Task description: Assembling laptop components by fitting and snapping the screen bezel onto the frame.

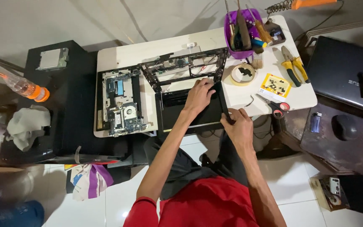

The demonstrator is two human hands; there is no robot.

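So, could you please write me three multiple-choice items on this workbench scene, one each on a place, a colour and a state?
1. Where does the motherboard lie?
A. On the left part of the white table
B. Inside the purple tool cup
C. On the floor tiles

2. What colour are the handles of the pliers?
A. Red
B. Yellow
C. Blue

3. What is the left hand doing?
A. Hanging free above the table
B. Gripping the scissors
C. Pressing flat on the black laptop panel

Answers:
1 A: the board sits left of the black panel on the tabletop.
2 B: both handles show yellow beside the purple tool cup.
3 C: its palm lies on the panel, while the right hand grips the panel's right edge.
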